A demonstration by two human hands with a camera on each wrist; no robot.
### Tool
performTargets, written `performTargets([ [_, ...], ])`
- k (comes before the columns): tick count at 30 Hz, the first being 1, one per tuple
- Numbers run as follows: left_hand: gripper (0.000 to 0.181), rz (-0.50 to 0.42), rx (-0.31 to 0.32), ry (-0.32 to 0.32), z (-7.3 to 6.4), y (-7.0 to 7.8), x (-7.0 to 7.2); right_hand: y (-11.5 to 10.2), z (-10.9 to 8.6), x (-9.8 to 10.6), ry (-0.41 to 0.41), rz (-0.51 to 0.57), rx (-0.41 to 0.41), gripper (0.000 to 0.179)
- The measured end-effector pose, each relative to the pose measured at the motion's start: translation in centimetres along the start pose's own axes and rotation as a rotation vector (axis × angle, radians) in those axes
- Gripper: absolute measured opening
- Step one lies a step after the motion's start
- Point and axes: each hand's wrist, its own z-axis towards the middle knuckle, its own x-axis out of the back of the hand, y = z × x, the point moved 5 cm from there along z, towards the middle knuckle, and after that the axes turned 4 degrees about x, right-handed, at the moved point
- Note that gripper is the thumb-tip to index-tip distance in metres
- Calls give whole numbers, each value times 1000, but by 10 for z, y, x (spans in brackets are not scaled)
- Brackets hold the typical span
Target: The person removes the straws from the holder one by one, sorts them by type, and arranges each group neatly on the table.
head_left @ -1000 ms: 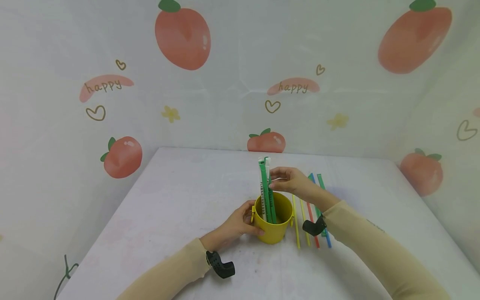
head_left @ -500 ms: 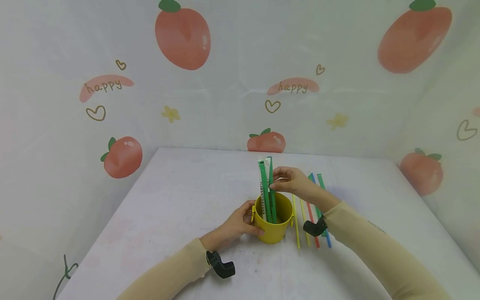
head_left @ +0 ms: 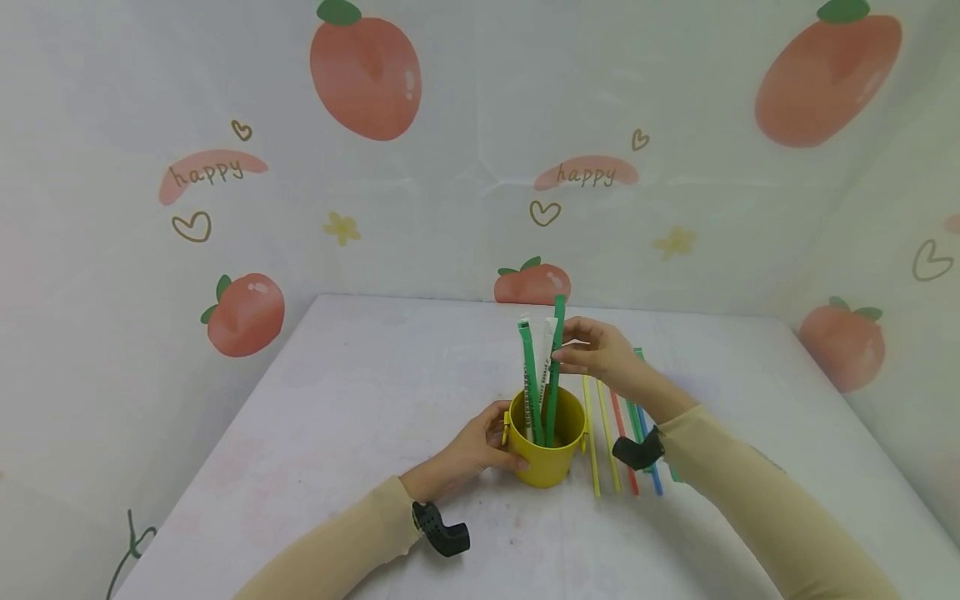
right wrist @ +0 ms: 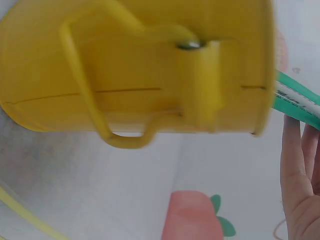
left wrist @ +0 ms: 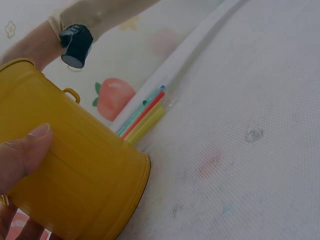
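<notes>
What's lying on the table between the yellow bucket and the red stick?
Two yellow sticks lie side by side between the yellow bucket and the red stick; the head view shows both.

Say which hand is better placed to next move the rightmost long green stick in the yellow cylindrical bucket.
Right hand, probably: it holds that stick by its upper part, while the left hand grips the bucket.

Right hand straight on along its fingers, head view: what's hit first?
Past the green stick the right hand holds: likely the white strip beside it, if separate, then the leftmost wrapped stick in the yellow bucket. Depth is hard to judge.
</notes>
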Motion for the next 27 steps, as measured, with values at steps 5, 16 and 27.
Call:
performTargets([
  [5, 73, -17, 1, -4, 0, 0, 0, -10, -1, 5, 20, -6, 44, 22],
  [16, 74, -44, -4, -12, -1, 0, -1, -28, -2, 18, 49, 121, 143, 19],
  [27, 75, -54, -16, -21, -2, 3, -1, -55, -6, 32, 88, 202, 270, 27],
])
